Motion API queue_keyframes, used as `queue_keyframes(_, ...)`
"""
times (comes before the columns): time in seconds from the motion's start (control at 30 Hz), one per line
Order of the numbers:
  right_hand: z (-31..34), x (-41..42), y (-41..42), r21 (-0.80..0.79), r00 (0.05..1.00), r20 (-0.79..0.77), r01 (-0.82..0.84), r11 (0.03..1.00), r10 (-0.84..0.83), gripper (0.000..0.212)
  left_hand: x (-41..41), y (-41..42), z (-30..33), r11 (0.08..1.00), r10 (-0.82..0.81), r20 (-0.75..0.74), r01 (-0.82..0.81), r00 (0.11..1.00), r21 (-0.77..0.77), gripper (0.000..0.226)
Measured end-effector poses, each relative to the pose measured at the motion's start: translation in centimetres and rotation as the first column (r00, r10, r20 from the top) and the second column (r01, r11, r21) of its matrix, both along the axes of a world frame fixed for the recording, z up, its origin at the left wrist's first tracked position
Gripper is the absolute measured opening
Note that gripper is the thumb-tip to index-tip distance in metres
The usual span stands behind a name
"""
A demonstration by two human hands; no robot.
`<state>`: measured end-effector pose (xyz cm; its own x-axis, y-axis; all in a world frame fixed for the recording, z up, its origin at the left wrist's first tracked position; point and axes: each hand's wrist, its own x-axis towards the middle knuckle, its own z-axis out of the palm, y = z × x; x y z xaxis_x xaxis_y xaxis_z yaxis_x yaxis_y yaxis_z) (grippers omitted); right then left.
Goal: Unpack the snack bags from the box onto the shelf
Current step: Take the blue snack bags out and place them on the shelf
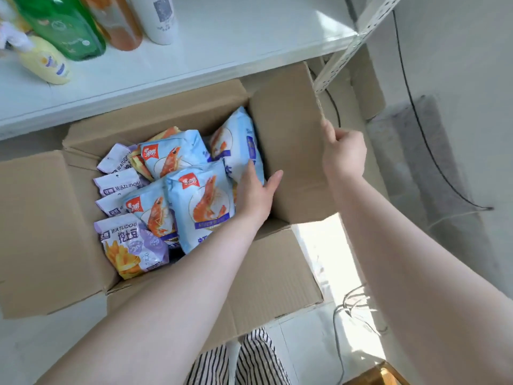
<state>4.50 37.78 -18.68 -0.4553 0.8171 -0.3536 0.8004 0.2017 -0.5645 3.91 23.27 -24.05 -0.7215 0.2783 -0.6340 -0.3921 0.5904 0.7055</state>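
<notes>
An open cardboard box (50,232) sits on the floor below a white shelf (222,56). Inside lie several light-blue shrimp snack bags (202,207) and several purple potato-stick bags (130,245). My left hand (256,193) reaches into the box's right side, fingers spread, resting against the blue bags and the right flap; it grips nothing that I can see. My right hand (342,154) holds the upper edge of the upright right flap (288,151).
On the shelf's left end stand a green bottle (63,26), an orange bottle (116,20), a white bottle (156,18) and a yellow bottle (45,62). A metal shelf upright (352,43) rises at right. Cables (358,304) lie on the floor.
</notes>
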Motion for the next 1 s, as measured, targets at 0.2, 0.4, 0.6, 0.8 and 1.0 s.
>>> queue_keyframes(0.2,-5.7,2.9,2.9,0.024,0.997,0.062,0.048,0.999,-0.049,0.042,1.2,3.6,-3.1,0.964,-0.179,-0.035,0.168,0.983,-0.207,0.078)
queue_keyframes(0.4,-10.7,5.4,2.8,0.02,0.985,0.168,-0.037,0.999,0.034,0.078,0.6,3.6,-7.2,0.975,-0.146,-0.104,0.126,0.984,-0.18,0.044)
queue_keyframes(0.6,-14.5,6.8,0.3,-0.04,0.963,0.264,-0.052,0.998,0.061,0.092,-0.4,3.8,-8.8,0.992,-0.031,-0.074,0.021,0.997,-0.124,0.032)
queue_keyframes(0.8,-13.9,9.2,-4.1,-0.509,0.988,-0.051,-0.149,0.848,0.143,0.051,-0.8,4.5,-8.9,0.982,0.044,-0.071,-0.056,0.996,-0.181,0.02)
queue_keyframes(1.0,-12.4,9.9,-4.5,-0.486,0.968,-0.073,-0.245,0.839,0.24,0.056,-1.4,2.3,-6.4,0.994,0.09,0.165,-0.1,0.982,0.05,0.04)
